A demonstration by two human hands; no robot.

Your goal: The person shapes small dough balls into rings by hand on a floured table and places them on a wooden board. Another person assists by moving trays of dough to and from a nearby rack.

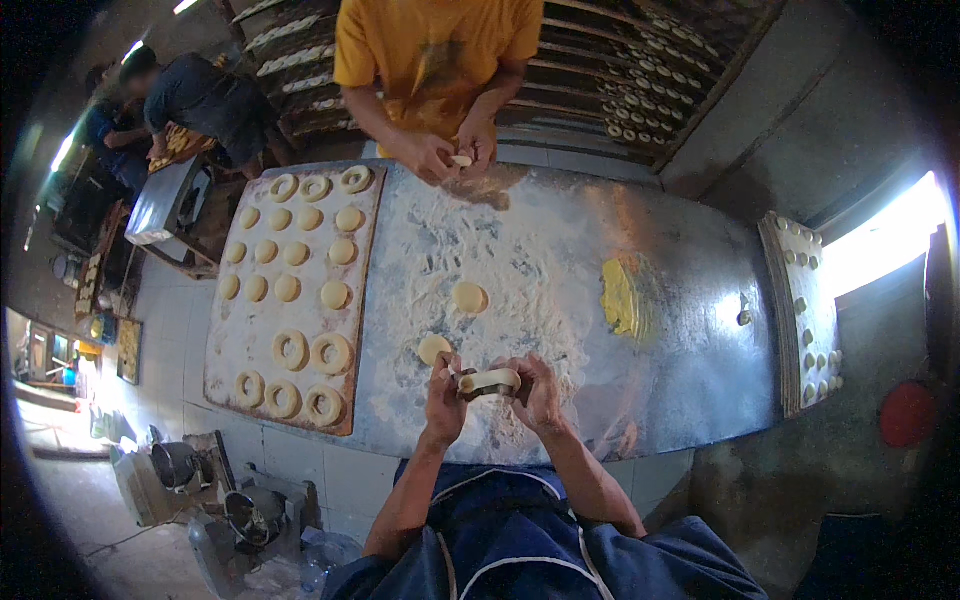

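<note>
Between my two hands, above the near side of the metal table (690, 380), a pale dough ring (492, 379) is stretched sideways. My left hand (446, 402) grips its left end with bent fingers. At the other end my right hand (541, 397) is closed on it, the fingertips partly hidden by the dough. A round dough piece (434, 348) lies on the floured surface just beyond my left hand. Farther off, near the middle, sits another dough ball (470, 297).
A floured board (225, 345) at left bears several dough rings and balls. Yellow paste (622, 298) is smeared on the table's right part. Opposite, a person in an orange shirt (440, 60) handles a small dough piece (460, 161). Stacked boards (790, 330) stand at the right end.
</note>
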